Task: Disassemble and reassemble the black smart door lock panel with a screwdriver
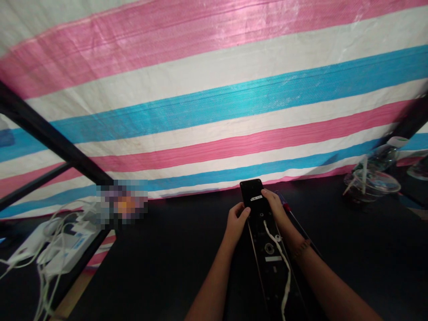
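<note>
A long black panel (256,234), perhaps the back of an electronic door lock, lies lengthwise before me on the black table (167,258). White labels, round fittings and a white cable (284,258) show on its upper face; the cable runs down toward me. My left hand (238,216) grips its left edge near the far end, thumb on top. On the opposite edge, slightly farther away, my right hand (272,204) holds it with the fingers mostly hidden. Just right of that hand lies a tool with a blue and red handle (283,200), apparently a screwdriver, partly behind my forearm.
A clear plastic cup (377,185) and a clear bottle (384,154) stand at the right. White cables and a power strip (72,249) lie at the left, beside a black metal frame (43,122). A striped sheet (214,107) hangs behind the table.
</note>
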The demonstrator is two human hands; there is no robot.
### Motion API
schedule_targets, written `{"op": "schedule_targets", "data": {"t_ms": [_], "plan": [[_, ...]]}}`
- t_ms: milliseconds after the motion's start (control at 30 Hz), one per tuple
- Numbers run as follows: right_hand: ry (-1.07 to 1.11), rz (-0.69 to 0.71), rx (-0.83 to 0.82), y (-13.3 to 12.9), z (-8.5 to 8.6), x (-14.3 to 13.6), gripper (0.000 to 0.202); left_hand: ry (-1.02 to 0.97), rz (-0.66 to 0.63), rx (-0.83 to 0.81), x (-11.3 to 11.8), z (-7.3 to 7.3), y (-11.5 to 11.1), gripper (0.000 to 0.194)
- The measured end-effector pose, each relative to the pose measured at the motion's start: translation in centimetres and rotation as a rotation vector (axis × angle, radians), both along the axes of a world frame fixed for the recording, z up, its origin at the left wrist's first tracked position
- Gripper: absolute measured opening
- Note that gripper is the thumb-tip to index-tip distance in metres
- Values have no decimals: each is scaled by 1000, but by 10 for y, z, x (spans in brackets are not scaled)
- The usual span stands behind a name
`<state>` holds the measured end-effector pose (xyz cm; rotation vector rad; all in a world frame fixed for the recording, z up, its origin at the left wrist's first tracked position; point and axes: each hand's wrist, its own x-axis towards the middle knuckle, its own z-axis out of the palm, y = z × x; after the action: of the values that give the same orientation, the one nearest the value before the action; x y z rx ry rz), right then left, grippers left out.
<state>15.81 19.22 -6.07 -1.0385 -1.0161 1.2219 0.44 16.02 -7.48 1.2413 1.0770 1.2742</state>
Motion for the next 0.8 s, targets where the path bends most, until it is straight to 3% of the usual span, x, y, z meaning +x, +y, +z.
{"op": "schedule_targets", "data": {"t_ms": [100, 200, 300, 400, 500, 600, 733, 800], "plan": [[-57, -176, 14, 11, 5, 23, 46, 0, -9, 16, 1, -1, 0, 34], [-506, -302, 37, 16, 2, 62, 42, -5, -17, 27, 2, 0, -2, 36], [-1037, -171, -16, 9, -13, 98, 35, -2, -13, 46, 4, 1, -4, 37], [-1291, -41, -95, -6, -32, 119, 31, -9, -6, 57, 6, 0, -3, 37], [-1393, 31, -183, -22, -42, 123, 24, -18, -11, 42, 7, -4, -1, 38], [-1399, 138, -225, -33, -36, 119, 15, -13, 16, 9, 6, -8, 0, 41], [-1224, 235, -100, -40, -6, 115, 16, -4, 23, -14, 3, -7, 2, 45], [-1115, 129, -42, -44, 18, 115, 23, -11, 21, -41, 2, -5, 2, 48]]}}
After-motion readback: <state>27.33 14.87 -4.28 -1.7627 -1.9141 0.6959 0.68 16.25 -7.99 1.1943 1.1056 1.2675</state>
